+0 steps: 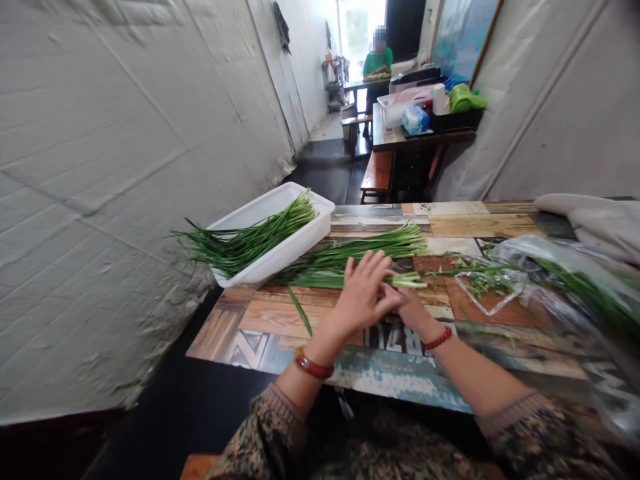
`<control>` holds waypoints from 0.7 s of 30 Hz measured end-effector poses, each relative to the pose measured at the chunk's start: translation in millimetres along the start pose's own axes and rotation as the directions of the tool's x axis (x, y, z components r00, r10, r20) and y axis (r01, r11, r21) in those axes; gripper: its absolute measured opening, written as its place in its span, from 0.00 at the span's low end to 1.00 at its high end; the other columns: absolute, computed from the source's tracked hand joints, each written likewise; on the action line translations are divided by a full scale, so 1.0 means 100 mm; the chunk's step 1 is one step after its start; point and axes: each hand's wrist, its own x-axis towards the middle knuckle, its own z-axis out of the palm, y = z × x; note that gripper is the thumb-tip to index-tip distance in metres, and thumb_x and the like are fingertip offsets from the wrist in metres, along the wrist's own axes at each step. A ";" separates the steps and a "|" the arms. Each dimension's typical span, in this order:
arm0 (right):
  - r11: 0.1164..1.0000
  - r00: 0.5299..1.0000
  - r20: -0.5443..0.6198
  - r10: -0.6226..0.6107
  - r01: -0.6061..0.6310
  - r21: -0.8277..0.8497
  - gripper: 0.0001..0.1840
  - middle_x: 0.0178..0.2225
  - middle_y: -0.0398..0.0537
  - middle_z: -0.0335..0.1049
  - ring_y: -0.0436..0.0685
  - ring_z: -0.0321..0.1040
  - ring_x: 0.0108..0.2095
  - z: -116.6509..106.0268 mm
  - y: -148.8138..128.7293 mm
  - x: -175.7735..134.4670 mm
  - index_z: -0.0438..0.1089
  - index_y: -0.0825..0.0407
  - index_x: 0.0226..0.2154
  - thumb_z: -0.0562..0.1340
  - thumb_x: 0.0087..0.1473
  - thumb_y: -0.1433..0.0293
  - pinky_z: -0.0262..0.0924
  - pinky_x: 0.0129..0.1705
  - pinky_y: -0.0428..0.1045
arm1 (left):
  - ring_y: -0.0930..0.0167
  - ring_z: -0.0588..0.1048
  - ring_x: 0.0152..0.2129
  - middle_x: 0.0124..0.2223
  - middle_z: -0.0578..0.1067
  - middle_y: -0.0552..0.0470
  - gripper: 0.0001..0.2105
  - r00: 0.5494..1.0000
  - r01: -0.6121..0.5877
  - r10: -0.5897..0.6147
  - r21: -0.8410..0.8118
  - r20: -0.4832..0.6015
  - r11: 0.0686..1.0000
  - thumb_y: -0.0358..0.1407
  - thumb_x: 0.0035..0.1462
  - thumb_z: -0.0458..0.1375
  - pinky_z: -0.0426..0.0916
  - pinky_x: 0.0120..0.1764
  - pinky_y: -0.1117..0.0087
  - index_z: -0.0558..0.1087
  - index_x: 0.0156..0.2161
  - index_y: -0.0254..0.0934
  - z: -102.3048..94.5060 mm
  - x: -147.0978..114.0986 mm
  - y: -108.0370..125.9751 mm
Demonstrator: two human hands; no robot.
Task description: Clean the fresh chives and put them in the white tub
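Observation:
My left hand (366, 288) lies palm down over a small bunch of garlic chives (407, 281), its fingers stretched out. Partly hidden behind it, my right hand (411, 311) is closed at the bunch's pale stalk ends, which stick out to the right. Just beyond my hands a larger pile of garlic chives (367, 245) rests on the wood-patterned table (290, 311). At the left, a white plastic tray (300, 257) holds more garlic chives (250, 237), whose green tips hang over its rim. One loose leaf (300, 311) lies near my left wrist.
On the right, a clear plastic bag (530, 248) contains more greens, with trimmed scraps (483, 283) beside it. A pale cloth (590, 217) lies at the back right. Farther off, another table (395, 139) carries boxes, and a person in green (379, 61) sits beyond. A wall runs along the left.

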 end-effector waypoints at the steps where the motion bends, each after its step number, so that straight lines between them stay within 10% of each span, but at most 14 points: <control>1: 0.994 0.998 -0.040 0.043 -0.038 0.104 0.18 0.46 0.49 0.75 0.60 0.69 0.49 -0.02 -0.02 0.02 0.74 0.48 0.42 0.57 0.55 0.57 0.65 0.52 0.56 | 0.61 0.51 0.66 0.67 0.59 0.41 0.29 0.993 0.107 -0.108 -0.033 -0.046 0.994 0.49 0.63 0.47 0.40 0.65 0.48 0.56 0.65 0.39 -0.06 -0.01 -0.04; 4: 0.864 0.967 -0.122 0.225 -0.140 0.484 0.16 0.45 0.49 0.75 0.59 0.70 0.45 -0.09 -0.05 0.09 0.75 0.49 0.38 0.59 0.53 0.58 0.69 0.44 0.54 | 0.63 0.60 0.63 0.64 0.63 0.38 0.25 0.928 0.326 -0.343 -0.129 -0.145 0.937 0.43 0.66 0.41 0.53 0.62 0.53 0.57 0.64 0.34 -0.23 -0.02 -0.14; 7: 0.679 0.937 -0.082 0.339 -0.183 0.711 0.13 0.42 0.45 0.76 0.56 0.71 0.42 -0.15 -0.08 0.16 0.75 0.49 0.33 0.64 0.47 0.59 0.70 0.39 0.51 | 0.63 0.61 0.62 0.64 0.64 0.39 0.24 0.935 0.319 -0.322 -0.039 -0.147 0.947 0.43 0.66 0.44 0.53 0.62 0.54 0.59 0.63 0.35 -0.33 0.00 -0.12; 14: 0.551 0.966 0.083 0.246 -0.209 0.808 0.11 0.40 0.42 0.77 0.54 0.72 0.38 -0.23 -0.19 0.16 0.75 0.49 0.32 0.66 0.46 0.60 0.69 0.34 0.47 | 0.56 0.55 0.64 0.64 0.63 0.37 0.33 0.970 0.203 -0.240 0.417 0.038 0.886 0.42 0.56 0.60 0.44 0.62 0.42 0.56 0.64 0.38 -0.18 0.13 0.13; 21: 0.538 0.962 0.176 0.211 -0.265 0.800 0.12 0.40 0.42 0.77 0.52 0.71 0.34 -0.27 -0.17 0.18 0.74 0.49 0.34 0.64 0.48 0.60 0.66 0.30 0.46 | 0.60 0.69 0.54 0.51 0.76 0.41 0.18 0.966 0.161 -0.248 0.577 0.074 0.801 0.29 0.56 0.54 0.51 0.61 0.46 0.68 0.53 0.37 -0.18 0.22 0.29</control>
